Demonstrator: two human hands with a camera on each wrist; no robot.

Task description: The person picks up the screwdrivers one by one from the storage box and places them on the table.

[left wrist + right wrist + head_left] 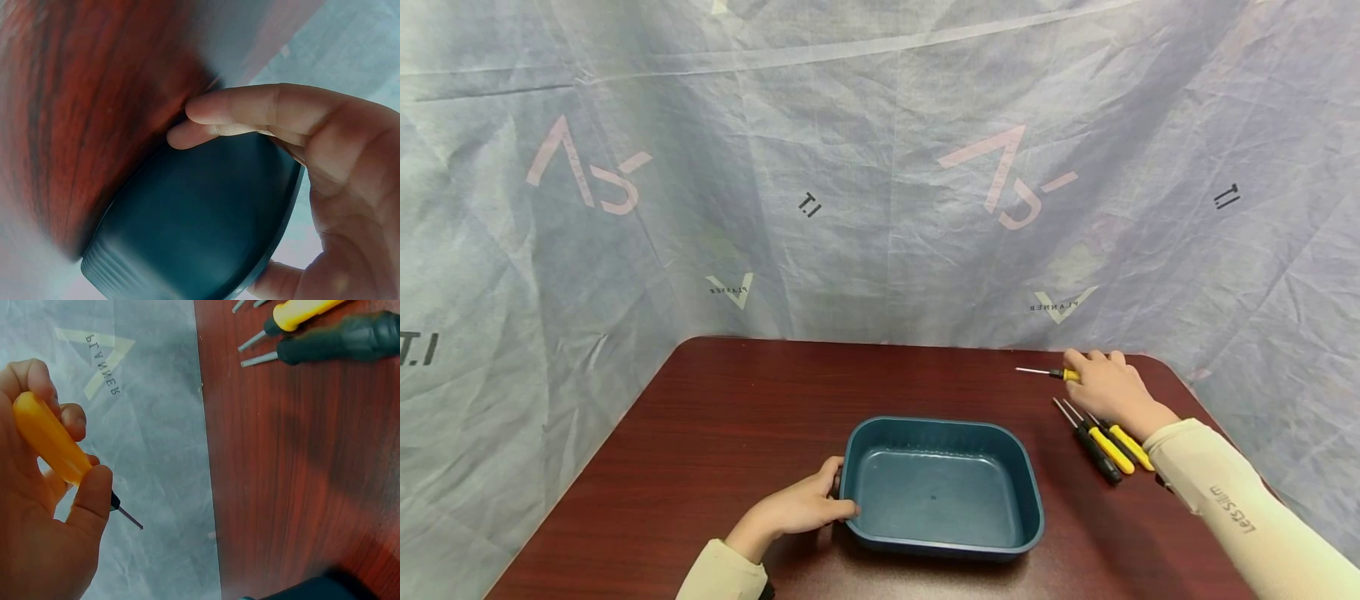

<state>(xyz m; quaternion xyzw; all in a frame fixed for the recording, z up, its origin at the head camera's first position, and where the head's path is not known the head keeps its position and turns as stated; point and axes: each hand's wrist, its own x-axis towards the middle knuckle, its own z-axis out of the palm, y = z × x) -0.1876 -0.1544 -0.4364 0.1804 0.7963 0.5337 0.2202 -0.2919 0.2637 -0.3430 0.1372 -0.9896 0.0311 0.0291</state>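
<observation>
In the head view my right hand [1105,385] holds a yellow-handled screwdriver [1070,375] above the table's far right, its shaft pointing left. The right wrist view shows the yellow handle [53,437] between thumb and fingers, with a short black collar and thin metal shaft. My left hand [805,502] grips the left side of a dark teal plastic tub [936,546], thumb over the rim. From the left wrist, the fingers [250,109] lie along the tub's outer wall [200,200]. Nothing lies inside the tub.
Several screwdrivers lie side by side under my right forearm, among them a black-handled one [1097,454] and a yellow-handled one [1112,451]. The dark red wooden table [737,417] ends at a hanging grey sheet [850,250] with printed marks.
</observation>
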